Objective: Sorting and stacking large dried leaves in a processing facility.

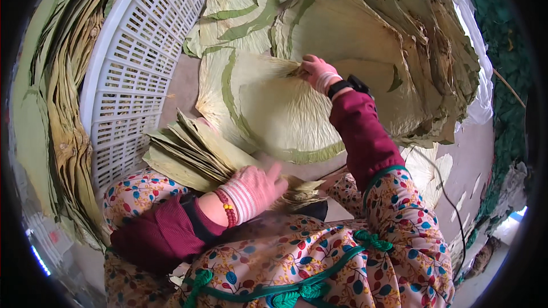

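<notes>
My right hand (pixel 317 71), in a pink glove with a striped cuff, pinches the gathered edge of a large dried lotus leaf (pixel 287 111). That leaf is pale and wrinkled, with a green band along its curved rim. My left hand (pixel 253 188), in a pink-and-white striped glove, lies over a stack of folded dried leaves (pixel 188 149) at my lap. Its thumb and forefinger are apart and blurred; the other fingers are partly hidden, so its grip on the stack is unclear. The stack's brown, gathered ends (pixel 302 194) show to the right of this hand.
A white slatted plastic basket (pixel 137 60) stands at the left, with more folded leaves (pixel 70 107) beyond it. A thick pile of leaves (pixel 411 51) sits on white plastic at the right. Loose leaves (pixel 248 4) lie ahead. A dark cable (pixel 454 205) runs down the right side.
</notes>
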`<state>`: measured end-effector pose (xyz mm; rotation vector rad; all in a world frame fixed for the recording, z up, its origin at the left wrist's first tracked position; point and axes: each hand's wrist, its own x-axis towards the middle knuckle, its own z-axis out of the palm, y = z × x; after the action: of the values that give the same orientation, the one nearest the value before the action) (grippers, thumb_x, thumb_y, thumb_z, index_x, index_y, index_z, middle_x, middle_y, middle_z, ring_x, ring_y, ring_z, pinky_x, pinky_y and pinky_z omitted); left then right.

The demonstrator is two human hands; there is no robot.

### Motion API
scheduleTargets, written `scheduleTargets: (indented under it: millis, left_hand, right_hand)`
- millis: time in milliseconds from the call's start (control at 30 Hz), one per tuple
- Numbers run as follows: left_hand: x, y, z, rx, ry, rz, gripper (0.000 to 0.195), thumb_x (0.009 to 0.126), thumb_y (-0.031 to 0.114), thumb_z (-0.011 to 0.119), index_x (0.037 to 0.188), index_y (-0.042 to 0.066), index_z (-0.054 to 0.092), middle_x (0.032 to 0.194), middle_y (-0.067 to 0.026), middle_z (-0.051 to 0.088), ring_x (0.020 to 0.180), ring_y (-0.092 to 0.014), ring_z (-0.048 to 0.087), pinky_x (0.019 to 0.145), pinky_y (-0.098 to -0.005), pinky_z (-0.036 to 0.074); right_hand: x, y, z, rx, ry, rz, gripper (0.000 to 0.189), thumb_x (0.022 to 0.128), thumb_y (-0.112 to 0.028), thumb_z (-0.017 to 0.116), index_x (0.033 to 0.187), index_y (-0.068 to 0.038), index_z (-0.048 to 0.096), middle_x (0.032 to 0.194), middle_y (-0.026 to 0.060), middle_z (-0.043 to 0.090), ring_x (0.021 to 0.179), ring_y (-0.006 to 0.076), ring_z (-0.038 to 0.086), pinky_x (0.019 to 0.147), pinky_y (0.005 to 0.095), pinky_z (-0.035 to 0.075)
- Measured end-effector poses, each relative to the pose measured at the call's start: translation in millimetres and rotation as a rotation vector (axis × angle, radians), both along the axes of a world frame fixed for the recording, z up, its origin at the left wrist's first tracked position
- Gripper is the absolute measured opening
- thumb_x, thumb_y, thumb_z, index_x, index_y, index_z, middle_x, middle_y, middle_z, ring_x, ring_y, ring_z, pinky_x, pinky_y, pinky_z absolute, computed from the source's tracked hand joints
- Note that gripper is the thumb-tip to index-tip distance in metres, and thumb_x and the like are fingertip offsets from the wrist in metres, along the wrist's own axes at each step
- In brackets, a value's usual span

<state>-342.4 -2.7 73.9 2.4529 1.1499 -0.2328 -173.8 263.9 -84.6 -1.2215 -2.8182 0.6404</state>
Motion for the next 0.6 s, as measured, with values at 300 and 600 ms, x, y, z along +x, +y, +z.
scheduleTargets:
  millis: [300, 600]
  left_hand:
    - [0, 1, 2, 0.018, 0.029, -0.032, 0.019, 0.076, 0.015, 0.049, 0.095, 0.010, 0.050, 0.103, -0.0164, 0.049, 0.063, -0.023, 0.059, 0.057, -0.0351, 0.049]
    - [-11, 2, 9, 0.093, -0.072, 0.003, 0.019, 0.076, 0.014, 0.050, 0.094, 0.011, 0.052, 0.100, -0.0147, 0.049, 0.063, -0.024, 0.059, 0.057, -0.0349, 0.049]
  right_hand:
    - [17, -37, -35, 0.328, -0.027, -0.052, 0.021, 0.070, -0.019, 0.063, 0.089, -0.011, 0.061, 0.105, 0.0058, 0.054, 0.100, 0.0267, 0.052, 0.084, 0.0394, 0.043]
    - [41, -28, 73, 0.202, 0.376, -0.058, 0.030, 0.078, -0.004, 0.054, 0.106, -0.014, 0.060, 0.083, 0.0141, 0.059, 0.077, 0.0301, 0.059, 0.068, 0.0342, 0.049]
